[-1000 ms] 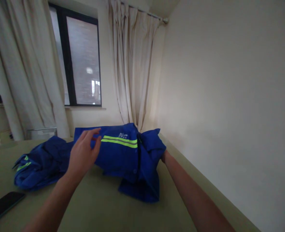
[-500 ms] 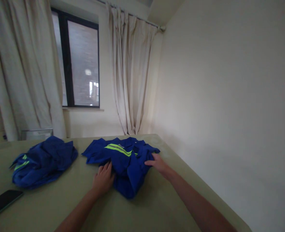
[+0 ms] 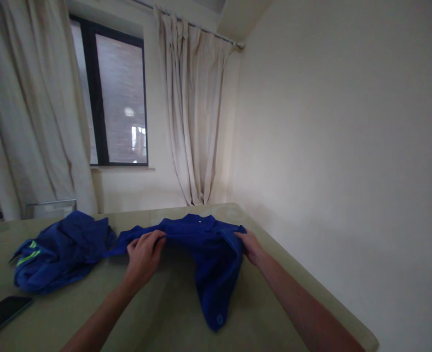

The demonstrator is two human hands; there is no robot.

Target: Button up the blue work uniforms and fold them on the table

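Note:
A blue work jacket [image 3: 216, 259] is partly lifted off the table, with its collar at the far side. My left hand [image 3: 145, 252] is closed on its near edge at the left, fingers over the cloth. At the right edge, my right hand [image 3: 250, 246] pinches the fabric near a shoulder or sleeve. Between the hands the cloth spans above the tabletop, and one part hangs down toward me, with a small round mark near its tip. The jacket's yellow-green stripe is hidden now.
A crumpled blue garment [image 3: 64, 254] with yellow-green stripes lies to the left on the green table [image 3: 157, 318]. A dark phone [image 3: 4, 315] rests at the near left. A wall [image 3: 329, 171] runs along the right; curtains [image 3: 194, 112] and a window [image 3: 122, 98] stand behind.
Both hands have raised the jacket's near side. My left hand has moved up and left, my right slightly right. The striped front has turned out of sight, and a part now hangs down.

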